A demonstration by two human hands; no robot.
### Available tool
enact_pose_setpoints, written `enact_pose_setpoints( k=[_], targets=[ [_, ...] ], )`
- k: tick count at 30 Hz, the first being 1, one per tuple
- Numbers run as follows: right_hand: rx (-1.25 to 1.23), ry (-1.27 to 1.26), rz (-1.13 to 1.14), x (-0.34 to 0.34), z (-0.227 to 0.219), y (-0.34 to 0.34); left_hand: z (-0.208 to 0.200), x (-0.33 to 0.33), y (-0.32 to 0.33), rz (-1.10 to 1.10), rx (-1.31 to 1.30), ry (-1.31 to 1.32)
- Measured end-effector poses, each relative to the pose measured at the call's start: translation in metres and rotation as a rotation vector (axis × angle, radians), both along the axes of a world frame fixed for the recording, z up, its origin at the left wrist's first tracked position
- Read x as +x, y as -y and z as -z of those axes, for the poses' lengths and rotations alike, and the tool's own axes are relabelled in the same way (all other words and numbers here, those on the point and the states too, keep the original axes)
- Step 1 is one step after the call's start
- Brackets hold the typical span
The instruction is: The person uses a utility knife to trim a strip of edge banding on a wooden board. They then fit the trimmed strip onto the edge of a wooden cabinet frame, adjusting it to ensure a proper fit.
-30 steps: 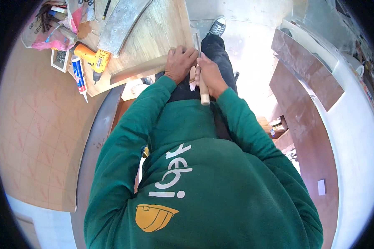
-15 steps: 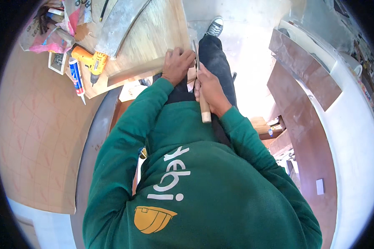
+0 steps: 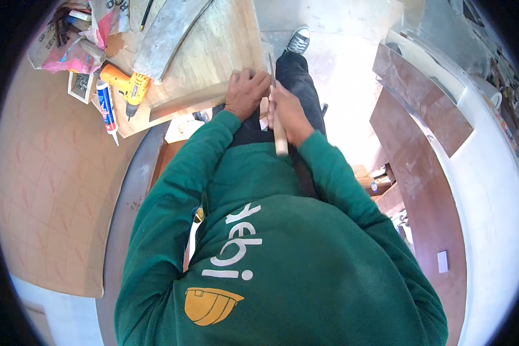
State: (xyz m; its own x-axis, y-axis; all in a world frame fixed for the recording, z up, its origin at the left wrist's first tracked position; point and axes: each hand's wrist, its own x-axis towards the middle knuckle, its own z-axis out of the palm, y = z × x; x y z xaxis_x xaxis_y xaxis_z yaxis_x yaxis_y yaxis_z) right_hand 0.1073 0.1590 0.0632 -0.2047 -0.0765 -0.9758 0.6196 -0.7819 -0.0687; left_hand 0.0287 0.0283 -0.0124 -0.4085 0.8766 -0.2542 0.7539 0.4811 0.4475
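My left hand (image 3: 246,92) presses down on the near corner of a light wooden board (image 3: 219,46), beside a narrow wooden strip (image 3: 184,102) lying along its edge. My right hand (image 3: 288,115) grips a hand tool with a pale wooden handle (image 3: 281,144). Its thin metal blade (image 3: 270,66) points away from me, along the board's right edge and right next to my left fingers. Both green sleeves reach forward from my chest. The blade's tip and what it touches are too small to make out.
A yellow drill (image 3: 127,86) and a white sealant tube (image 3: 105,104) lie left of the board. A curved grey metal piece (image 3: 167,34) rests on it, with bags (image 3: 69,40) behind. Brown panels (image 3: 421,115) lean at the right. My shoe (image 3: 298,40) stands on the pale floor.
The tool in my right hand slid back toward my body and then slightly forward again. My left hand has stayed on the board's corner.
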Motion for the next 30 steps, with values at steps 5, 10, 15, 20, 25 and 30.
enact_pose_setpoints(
  k=[5,10,15,20,25,30],
  targets=[
    [0.027,0.019,-0.095,0.007,-0.019,-0.001,-0.003,0.003,-0.002,-0.051,0.06,-0.019],
    [0.036,0.02,-0.095,-0.004,-0.02,-0.003,-0.002,0.002,-0.001,-0.028,0.022,-0.048],
    [0.074,0.019,-0.042,-0.002,-0.012,0.004,0.0,0.003,0.0,-0.042,0.059,-0.028],
    [0.028,0.014,-0.077,0.002,-0.027,-0.001,-0.002,-0.001,-0.003,-0.031,0.045,-0.018],
    [0.085,0.004,-0.025,-0.001,0.006,0.005,-0.002,-0.001,-0.002,-0.022,0.042,-0.015],
    [0.046,0.056,-0.113,0.008,-0.044,0.004,-0.007,0.004,0.0,-0.028,0.047,-0.029]
  ],
)
